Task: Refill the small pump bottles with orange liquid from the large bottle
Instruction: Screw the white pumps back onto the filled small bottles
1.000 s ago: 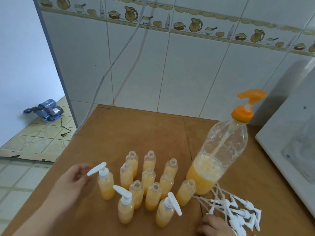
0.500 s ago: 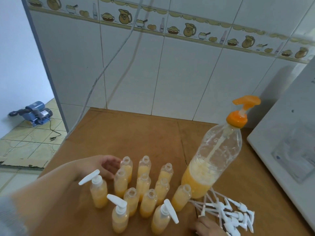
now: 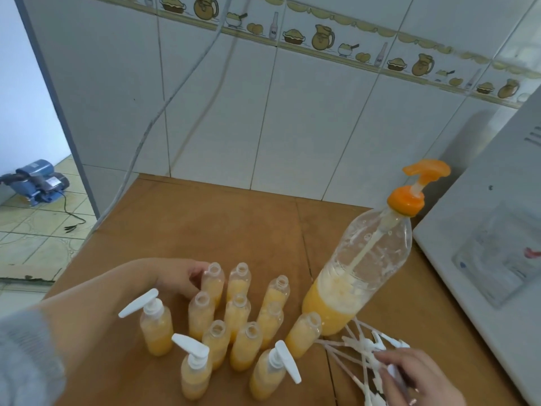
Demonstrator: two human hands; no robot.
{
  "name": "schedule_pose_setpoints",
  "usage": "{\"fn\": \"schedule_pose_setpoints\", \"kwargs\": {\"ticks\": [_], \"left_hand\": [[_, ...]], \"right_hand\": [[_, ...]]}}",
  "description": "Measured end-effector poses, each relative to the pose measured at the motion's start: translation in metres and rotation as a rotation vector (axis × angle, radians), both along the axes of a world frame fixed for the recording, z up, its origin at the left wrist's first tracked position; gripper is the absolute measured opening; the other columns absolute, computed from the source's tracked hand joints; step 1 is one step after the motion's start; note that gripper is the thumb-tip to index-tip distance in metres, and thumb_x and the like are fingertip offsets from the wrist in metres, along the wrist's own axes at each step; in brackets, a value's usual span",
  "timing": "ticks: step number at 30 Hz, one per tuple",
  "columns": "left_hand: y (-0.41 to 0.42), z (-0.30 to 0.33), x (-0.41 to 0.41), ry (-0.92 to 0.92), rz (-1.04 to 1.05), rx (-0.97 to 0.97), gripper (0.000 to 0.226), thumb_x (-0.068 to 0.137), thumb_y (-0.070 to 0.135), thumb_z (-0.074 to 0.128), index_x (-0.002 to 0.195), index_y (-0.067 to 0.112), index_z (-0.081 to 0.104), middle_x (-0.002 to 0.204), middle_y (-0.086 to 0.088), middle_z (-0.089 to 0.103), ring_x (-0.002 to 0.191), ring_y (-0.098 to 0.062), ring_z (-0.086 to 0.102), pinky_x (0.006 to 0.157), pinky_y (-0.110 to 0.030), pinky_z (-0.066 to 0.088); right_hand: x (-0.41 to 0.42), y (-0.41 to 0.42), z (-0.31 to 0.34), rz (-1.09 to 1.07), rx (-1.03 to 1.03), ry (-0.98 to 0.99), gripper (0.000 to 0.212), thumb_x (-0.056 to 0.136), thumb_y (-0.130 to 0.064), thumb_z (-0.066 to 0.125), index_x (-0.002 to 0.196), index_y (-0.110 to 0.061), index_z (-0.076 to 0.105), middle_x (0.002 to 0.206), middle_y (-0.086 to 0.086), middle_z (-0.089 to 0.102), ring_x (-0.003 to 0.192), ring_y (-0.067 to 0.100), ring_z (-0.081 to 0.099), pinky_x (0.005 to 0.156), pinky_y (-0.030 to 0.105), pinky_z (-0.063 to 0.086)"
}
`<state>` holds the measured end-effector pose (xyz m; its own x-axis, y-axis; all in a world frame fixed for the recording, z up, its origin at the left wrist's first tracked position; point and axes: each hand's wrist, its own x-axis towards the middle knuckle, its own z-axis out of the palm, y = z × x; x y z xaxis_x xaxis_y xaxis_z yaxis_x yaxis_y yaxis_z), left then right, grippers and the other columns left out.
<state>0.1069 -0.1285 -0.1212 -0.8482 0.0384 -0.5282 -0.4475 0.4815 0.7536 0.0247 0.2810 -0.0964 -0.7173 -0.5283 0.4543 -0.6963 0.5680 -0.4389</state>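
Several small clear bottles of orange liquid stand clustered on the brown table (image 3: 222,224). Three of them carry white pump tops (image 3: 155,323), the others are uncapped. The large clear bottle (image 3: 360,276) with an orange pump head leans at the right, about a third full. My left hand (image 3: 178,276) curls around the far-left uncapped bottle (image 3: 212,281) at the back of the cluster. My right hand (image 3: 415,379) pinches one white pump top (image 3: 393,373) in the loose pile of pump tops (image 3: 366,347) at the front right.
A white appliance (image 3: 491,247) fills the right side, close to the large bottle. A tiled wall stands behind the table, with a cable hanging down it. On the floor at the left sits a blue water pump (image 3: 35,180).
My left hand moved from the capped bottle at the left to the back-left uncapped bottle. My right hand came further into view and closed on a pump top.
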Motion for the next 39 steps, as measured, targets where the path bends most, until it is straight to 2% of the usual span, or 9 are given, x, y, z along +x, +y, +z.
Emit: {"fn": "schedule_pose_setpoints", "kwargs": {"ticks": [2, 7, 9, 13, 16, 20, 26, 34, 39], "left_hand": [[0.002, 0.003, -0.003, 0.018, 0.011, 0.028, 0.034, 0.083, 0.008, 0.067, 0.113, 0.018, 0.057, 0.107, -0.003, 0.064, 0.101, -0.013, 0.061, 0.092, -0.027, 0.048], [-0.002, 0.007, 0.002, 0.190, 0.203, 0.000, 0.034, 0.087, 0.022, 0.065, 0.117, 0.032, 0.053, 0.116, 0.004, 0.060, 0.106, -0.007, 0.058, 0.092, -0.023, 0.045], [-0.003, 0.017, 0.007, 0.281, 0.362, 0.080, 0.033, 0.089, 0.021, 0.061, 0.115, 0.037, 0.050, 0.119, 0.001, 0.058, 0.106, -0.011, 0.057, 0.088, -0.025, 0.048], [-0.005, 0.062, 0.021, 0.476, 0.536, 0.065, 0.037, 0.077, 0.037, 0.068, 0.112, 0.041, 0.056, 0.108, 0.002, 0.066, 0.103, -0.019, 0.061, 0.095, -0.045, 0.048], [0.004, 0.099, 0.032, 0.616, 0.530, -0.027, 0.052, 0.063, 0.063, 0.072, 0.112, 0.051, 0.058, 0.102, 0.018, 0.066, 0.097, -0.007, 0.061, 0.087, -0.033, 0.047], [0.036, 0.132, 0.043, 0.684, 0.528, -0.155, 0.046, 0.066, 0.056, 0.066, 0.110, 0.050, 0.057, 0.097, 0.018, 0.065, 0.085, 0.000, 0.060, 0.074, -0.022, 0.044], [0.066, 0.148, 0.059, 0.705, 0.517, -0.244, 0.054, 0.064, 0.052, 0.060, 0.118, 0.051, 0.053, 0.102, 0.023, 0.061, 0.090, -0.003, 0.059, 0.074, -0.022, 0.046], [0.081, 0.151, 0.066, 0.707, 0.496, -0.373, 0.045, 0.076, 0.041, 0.066, 0.104, 0.065, 0.039, 0.099, 0.034, 0.050, 0.087, 0.012, 0.051, 0.063, -0.010, 0.041], [0.110, 0.155, 0.064, 0.851, 0.420, -0.384, 0.052, 0.074, 0.037, 0.070, 0.110, 0.059, 0.040, 0.102, 0.035, 0.051, 0.096, 0.016, 0.048, 0.072, -0.003, 0.042]], "right_hand": [[0.006, 0.002, 0.023, -0.021, -0.111, 0.088, 0.010, 0.074, -0.031, 0.057, 0.071, -0.032, 0.066, 0.088, -0.023, 0.057, 0.079, -0.010, 0.055, 0.067, 0.001, 0.040], [-0.010, 0.012, 0.071, -0.080, -0.287, 0.009, 0.028, 0.079, -0.070, 0.045, 0.083, -0.050, 0.065, 0.086, -0.029, 0.061, 0.072, -0.002, 0.056, 0.070, 0.021, 0.045], [-0.009, 0.009, 0.091, -0.060, -0.444, -0.089, 0.028, 0.072, -0.077, 0.051, 0.088, -0.057, 0.063, 0.083, -0.033, 0.064, 0.071, -0.005, 0.059, 0.069, 0.019, 0.046], [-0.003, -0.023, 0.127, -0.009, -0.756, -0.164, 0.025, 0.066, -0.056, 0.064, 0.082, -0.037, 0.061, 0.071, -0.031, 0.064, 0.061, -0.012, 0.058, 0.066, 0.004, 0.043], [-0.005, -0.050, 0.141, -0.004, -0.925, -0.223, 0.027, 0.064, -0.052, 0.071, 0.085, -0.036, 0.063, 0.076, -0.020, 0.070, 0.062, -0.005, 0.062, 0.067, 0.012, 0.049], [0.011, -0.089, 0.161, 0.153, -1.063, -0.314, 0.019, 0.063, -0.036, 0.071, 0.080, -0.029, 0.070, 0.079, -0.005, 0.072, 0.067, 0.006, 0.064, 0.069, 0.013, 0.051], [0.022, -0.106, 0.169, 0.198, -0.942, -0.395, 0.023, 0.085, -0.001, 0.061, 0.085, -0.022, 0.068, 0.076, -0.005, 0.072, 0.064, 0.005, 0.064, 0.063, 0.010, 0.051], [0.016, -0.100, 0.175, 0.166, -0.774, -0.414, 0.023, 0.083, -0.002, 0.065, 0.080, -0.025, 0.070, 0.072, -0.003, 0.071, 0.063, 0.006, 0.064, 0.061, 0.009, 0.050], [0.017, -0.121, 0.199, 0.353, -0.448, -0.506, 0.017, 0.080, -0.012, 0.070, 0.091, -0.024, 0.071, 0.074, -0.003, 0.071, 0.065, 0.009, 0.068, 0.060, 0.013, 0.052]]}}
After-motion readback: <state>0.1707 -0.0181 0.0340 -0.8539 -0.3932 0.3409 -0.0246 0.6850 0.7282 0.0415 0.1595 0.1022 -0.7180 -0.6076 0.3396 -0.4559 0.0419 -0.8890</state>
